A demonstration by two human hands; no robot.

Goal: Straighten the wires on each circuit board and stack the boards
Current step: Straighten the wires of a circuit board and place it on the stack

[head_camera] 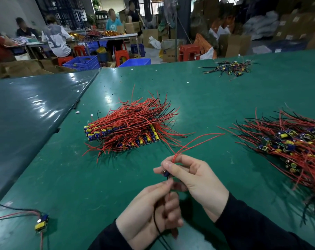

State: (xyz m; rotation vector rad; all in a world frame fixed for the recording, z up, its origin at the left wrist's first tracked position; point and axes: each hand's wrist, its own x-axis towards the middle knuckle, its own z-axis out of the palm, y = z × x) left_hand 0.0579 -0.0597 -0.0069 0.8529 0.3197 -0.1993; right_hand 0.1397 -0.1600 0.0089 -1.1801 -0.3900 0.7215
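- Head view: a small circuit board [165,173] sits between the two hands, above the green table [80,177].
- Right hand [194,177] — fingers [173,168] pinch the board and its red wires [194,139], which fan up and away.
- Left hand [153,210] — fingers curl round the wires trailing below.
- Stacked boards [122,134] lie beyond the fingers; a loose pile [288,145] lies right of them.

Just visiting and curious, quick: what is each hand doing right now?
Left hand: closed, gripping the black and red wires below the board.
Right hand: closed, pinching the small circuit board and its red wires.
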